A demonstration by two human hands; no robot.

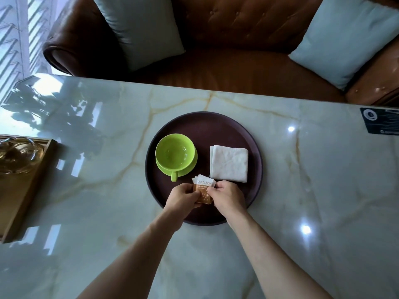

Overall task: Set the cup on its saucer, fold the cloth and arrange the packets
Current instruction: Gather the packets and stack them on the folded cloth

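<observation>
A round dark tray [224, 128] lies on the marble table. On its left a green cup [174, 155] stands upright on a green saucer [192, 167], handle pointing toward me. A white cloth [229, 163], folded into a square, lies on the tray's right. At the tray's near side a small stack of orange and white packets [204, 188] is pinched from both sides. My left hand [183, 198] grips the stack's left edge. My right hand [227, 196] grips its right edge.
A wooden tray [28, 182] with glassware sits at the table's left edge. A dark sticker [380, 123] is at the far right. Beyond the table stands a brown leather sofa [237, 67] with two pale cushions.
</observation>
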